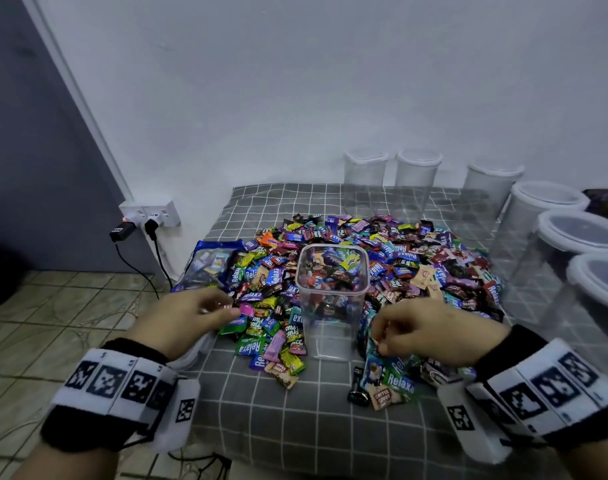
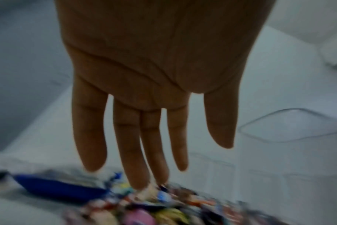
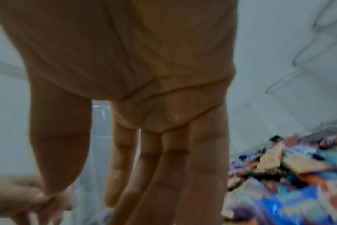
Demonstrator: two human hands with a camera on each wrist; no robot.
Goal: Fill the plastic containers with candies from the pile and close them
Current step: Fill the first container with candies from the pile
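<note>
A clear, square plastic container [image 1: 332, 299] stands open and lidless on the grey checked cloth [image 1: 295, 427], at the front of a big pile of wrapped candies [image 1: 416, 258]. Whether any candies lie inside it I cannot tell. My left hand [image 1: 222, 311] reaches to the candies left of the container, and its straight fingers [image 2: 144, 175] touch the pile and hold nothing. The container's rim [image 2: 290, 124] shows to the right of that hand. My right hand [image 1: 382, 336] hovers over the candies right of the container. Its fingers [image 3: 164, 182] hang down loosely, empty.
Several clear containers with white lids stand along the back [image 1: 416, 178] and right side [image 1: 579, 244]. A blue candy bag [image 1: 209, 265] lies left of the pile. A wall socket with plugs [image 1: 150, 216] and the tiled floor [image 1: 53, 323] are on the left.
</note>
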